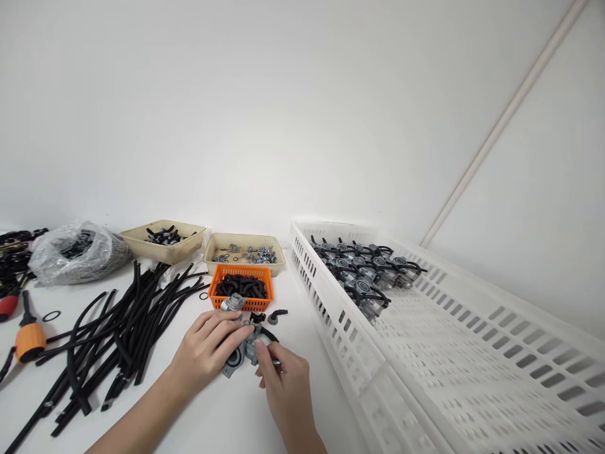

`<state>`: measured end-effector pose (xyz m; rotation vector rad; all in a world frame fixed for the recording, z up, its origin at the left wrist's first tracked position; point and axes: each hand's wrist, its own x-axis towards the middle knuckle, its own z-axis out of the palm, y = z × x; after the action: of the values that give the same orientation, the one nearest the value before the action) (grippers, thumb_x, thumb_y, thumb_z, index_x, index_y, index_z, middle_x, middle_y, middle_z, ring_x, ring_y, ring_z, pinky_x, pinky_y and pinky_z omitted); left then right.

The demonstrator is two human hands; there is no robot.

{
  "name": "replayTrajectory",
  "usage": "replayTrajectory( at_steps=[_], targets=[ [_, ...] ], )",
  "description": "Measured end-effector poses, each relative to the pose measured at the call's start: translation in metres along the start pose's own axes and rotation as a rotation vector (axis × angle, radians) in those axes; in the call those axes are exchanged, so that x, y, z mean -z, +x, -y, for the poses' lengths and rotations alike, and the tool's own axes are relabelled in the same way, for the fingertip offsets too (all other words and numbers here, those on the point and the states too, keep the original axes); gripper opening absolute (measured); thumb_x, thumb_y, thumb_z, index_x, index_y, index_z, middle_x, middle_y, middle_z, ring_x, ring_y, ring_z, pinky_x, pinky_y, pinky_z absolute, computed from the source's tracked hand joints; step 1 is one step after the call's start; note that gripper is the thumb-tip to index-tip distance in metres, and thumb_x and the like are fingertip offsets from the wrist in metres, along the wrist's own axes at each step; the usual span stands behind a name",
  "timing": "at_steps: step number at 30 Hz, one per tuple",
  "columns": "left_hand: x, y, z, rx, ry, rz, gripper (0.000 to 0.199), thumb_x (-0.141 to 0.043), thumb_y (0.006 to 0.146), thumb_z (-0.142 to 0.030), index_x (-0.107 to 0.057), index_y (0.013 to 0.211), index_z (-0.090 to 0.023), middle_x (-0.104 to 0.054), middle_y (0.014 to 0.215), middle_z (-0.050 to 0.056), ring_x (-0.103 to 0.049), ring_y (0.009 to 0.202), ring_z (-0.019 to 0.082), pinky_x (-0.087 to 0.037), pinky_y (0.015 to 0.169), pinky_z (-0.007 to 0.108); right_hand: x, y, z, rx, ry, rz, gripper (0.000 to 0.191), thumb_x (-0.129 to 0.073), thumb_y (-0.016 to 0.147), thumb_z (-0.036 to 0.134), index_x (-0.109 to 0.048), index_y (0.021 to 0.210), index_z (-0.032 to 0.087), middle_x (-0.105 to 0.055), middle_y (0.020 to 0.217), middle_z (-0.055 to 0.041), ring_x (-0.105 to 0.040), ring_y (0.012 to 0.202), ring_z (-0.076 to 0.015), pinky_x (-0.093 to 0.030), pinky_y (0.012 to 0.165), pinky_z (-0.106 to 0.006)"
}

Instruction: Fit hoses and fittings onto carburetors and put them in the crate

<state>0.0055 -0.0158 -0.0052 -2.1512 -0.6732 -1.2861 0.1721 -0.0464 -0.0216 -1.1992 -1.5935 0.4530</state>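
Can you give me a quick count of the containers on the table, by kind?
Beige trays: 2
Orange basket: 1
White slotted crate: 1
Clear plastic bag: 1
Total: 5

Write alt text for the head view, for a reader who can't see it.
The left hand and right hand hold a grey carburetor over a white table, just in front of an orange basket of black hose pieces. Long black hoses lie to the left; a white slotted crate of carburetors sits to the right.
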Motion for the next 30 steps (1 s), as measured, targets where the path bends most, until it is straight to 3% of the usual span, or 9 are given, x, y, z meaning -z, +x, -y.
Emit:
replayTrajectory(
  at_steps=[9, 11, 14, 18, 25, 30],
  targets=[
    [0.0, 0.0, 0.001, 0.006, -0.004, -0.004, 0.025, -0.04, 0.098, -0.012, -0.065, 0.102, -0.013, -0.073, 0.086, 0.007, -0.066, 0.092, 0.02, -0.047, 0.081, 0.033, 0.003, 0.0, 0.001, 0.029, -0.077, 0.044, 0.048, -0.037, 0.096, 0.041, -0.05, 0.054, 0.021, -0.056, 0.047, 0.0003, -0.054, 0.043, -0.0126, -0.04, 0.043, -0.02],
    [-0.001, -0.002, 0.002, 0.025, -0.013, -0.003, 0.022, -0.043, 0.097, -0.012, -0.064, 0.104, -0.013, -0.073, 0.088, 0.007, -0.066, 0.092, 0.02, -0.047, 0.081, 0.033, 0.006, 0.0, 0.004, 0.037, -0.08, 0.024, 0.041, -0.037, 0.096, 0.039, -0.057, 0.066, 0.021, -0.06, 0.055, -0.0007, -0.056, 0.049, -0.0138, -0.042, 0.046, -0.021],
    [0.0, -0.003, 0.006, 0.065, -0.023, -0.007, 0.018, -0.049, 0.095, -0.018, -0.062, 0.107, -0.013, -0.072, 0.088, 0.009, -0.066, 0.092, 0.022, -0.048, 0.08, 0.034, 0.012, 0.0, 0.009, 0.117, -0.06, -0.033, 0.022, -0.044, 0.094, 0.032, -0.062, 0.099, 0.021, -0.069, 0.08, -0.0039, -0.063, 0.066, -0.0164, -0.049, 0.056, -0.023],
    [0.002, -0.004, 0.009, 0.157, -0.052, -0.037, 0.029, -0.058, 0.091, -0.033, -0.057, 0.112, -0.013, -0.069, 0.094, 0.012, -0.066, 0.09, 0.024, -0.051, 0.078, 0.035, 0.016, -0.001, 0.01, 0.331, -0.066, -0.059, 0.032, -0.052, 0.088, 0.021, -0.053, 0.12, 0.023, -0.066, 0.106, -0.0088, -0.063, 0.092, -0.022, -0.054, 0.075, -0.033],
    [0.003, -0.005, -0.002, 0.463, -0.42, 0.029, 0.068, -0.078, 0.069, -0.047, -0.049, 0.123, -0.019, -0.067, 0.097, 0.008, -0.067, 0.088, 0.024, -0.054, 0.079, 0.032, 0.018, -0.002, 0.008, 0.416, -0.042, -0.004, 0.047, -0.054, 0.086, 0.014, -0.044, 0.131, 0.022, -0.059, 0.118, -0.0109, -0.052, 0.113, -0.0256, -0.049, 0.092, -0.043],
    [0.0, -0.002, -0.008, 0.843, -0.836, 0.124, 0.075, -0.088, 0.054, -0.041, -0.054, 0.117, -0.02, -0.07, 0.102, 0.007, -0.066, 0.091, 0.026, -0.052, 0.084, 0.034, 0.02, -0.001, 0.008, 0.408, -0.003, 0.016, 0.044, -0.051, 0.087, 0.013, -0.046, 0.13, 0.024, -0.059, 0.119, -0.0092, -0.048, 0.116, -0.0248, -0.045, 0.096, -0.043]
  ],
)
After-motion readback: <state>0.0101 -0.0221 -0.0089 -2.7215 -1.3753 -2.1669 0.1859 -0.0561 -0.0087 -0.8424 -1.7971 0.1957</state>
